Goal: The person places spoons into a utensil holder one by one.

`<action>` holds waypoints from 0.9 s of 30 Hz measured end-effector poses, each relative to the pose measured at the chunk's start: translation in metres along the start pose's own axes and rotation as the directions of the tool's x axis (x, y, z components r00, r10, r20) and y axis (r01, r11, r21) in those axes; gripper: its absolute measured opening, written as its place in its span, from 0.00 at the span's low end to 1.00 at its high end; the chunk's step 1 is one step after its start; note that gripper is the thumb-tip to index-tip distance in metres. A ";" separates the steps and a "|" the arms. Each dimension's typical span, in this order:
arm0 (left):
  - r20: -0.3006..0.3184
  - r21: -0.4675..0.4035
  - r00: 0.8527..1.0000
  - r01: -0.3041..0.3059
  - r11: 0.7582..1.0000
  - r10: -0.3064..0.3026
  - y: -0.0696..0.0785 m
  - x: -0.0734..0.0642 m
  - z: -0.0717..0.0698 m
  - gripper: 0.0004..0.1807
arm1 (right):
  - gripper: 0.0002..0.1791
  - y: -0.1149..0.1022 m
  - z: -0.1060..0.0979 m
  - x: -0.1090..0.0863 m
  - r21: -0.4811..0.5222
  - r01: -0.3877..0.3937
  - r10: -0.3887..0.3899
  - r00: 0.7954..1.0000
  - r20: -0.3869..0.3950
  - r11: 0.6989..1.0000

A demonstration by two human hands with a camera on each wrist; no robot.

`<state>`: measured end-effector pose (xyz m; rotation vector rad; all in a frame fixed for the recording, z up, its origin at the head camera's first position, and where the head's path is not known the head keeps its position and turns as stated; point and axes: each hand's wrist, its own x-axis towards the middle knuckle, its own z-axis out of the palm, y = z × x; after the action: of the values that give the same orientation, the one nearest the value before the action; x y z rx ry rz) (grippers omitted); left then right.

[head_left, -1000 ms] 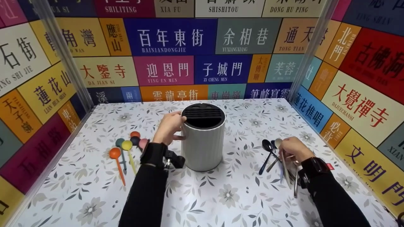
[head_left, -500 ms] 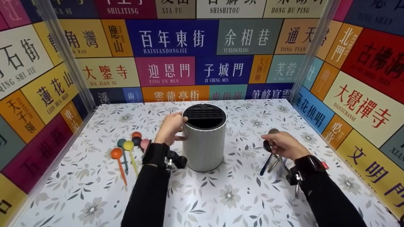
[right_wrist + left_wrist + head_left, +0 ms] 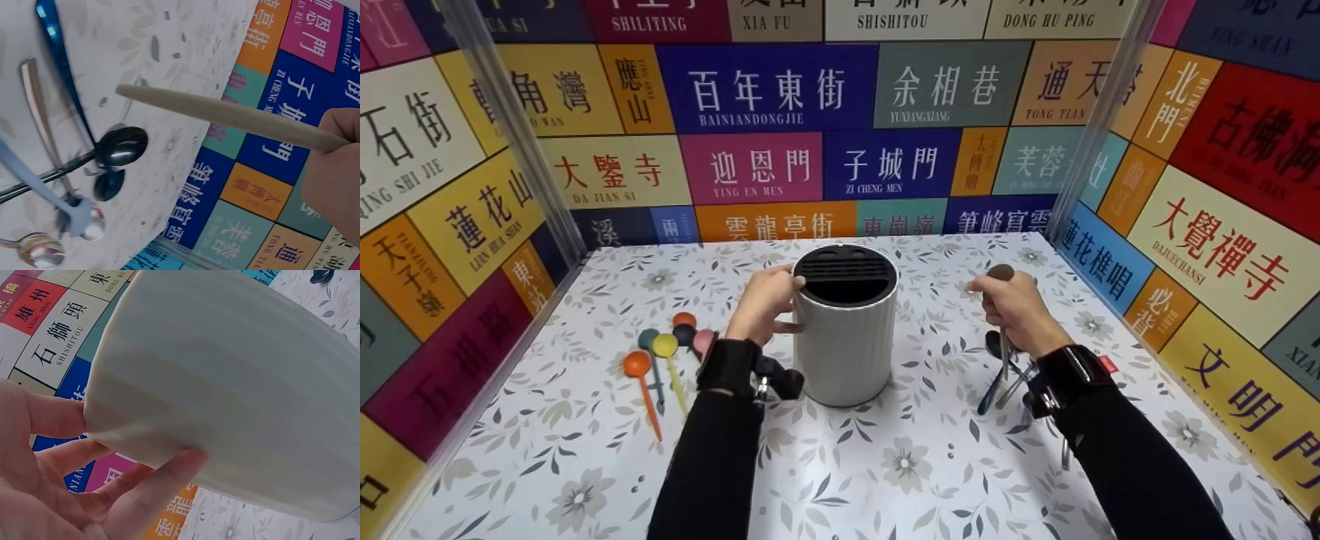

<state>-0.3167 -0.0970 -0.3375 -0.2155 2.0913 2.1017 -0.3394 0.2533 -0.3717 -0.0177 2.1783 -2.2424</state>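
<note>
spoon (image 3: 228, 114) is slim, beige-handled, tapering.

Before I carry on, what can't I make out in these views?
Head view: the inside of the utensil holder, lost in shadow.
Head view: the handle of the pink spoon, hidden by the left wrist band.
Right wrist view: the bowl of the held spoon, hidden by the right hand or past the right edge.
Right wrist view: the rest of the silver spoon's handle, cut off by the left edge.
</note>
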 end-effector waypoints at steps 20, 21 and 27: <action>-0.027 0.051 0.999 -0.021 0.998 0.022 0.001 0.001 0.001 0.27 | 0.13 -0.064 0.071 -0.005 0.147 0.243 -0.253 0.966 0.053 0.959; -0.024 0.047 1.000 -0.016 0.999 0.017 0.001 0.001 0.001 0.28 | 0.13 -0.067 0.074 -0.006 0.158 0.256 -0.267 0.962 0.056 0.954; -0.035 0.050 0.999 -0.021 0.999 0.023 0.000 -0.001 0.000 0.26 | 0.14 -0.087 0.093 -0.011 0.210 0.323 -0.345 0.935 0.078 0.923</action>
<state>-0.3157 -0.0965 -0.3370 -0.2256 2.1731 2.0702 -0.3273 0.1632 -0.2817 -0.5424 2.0153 -2.5444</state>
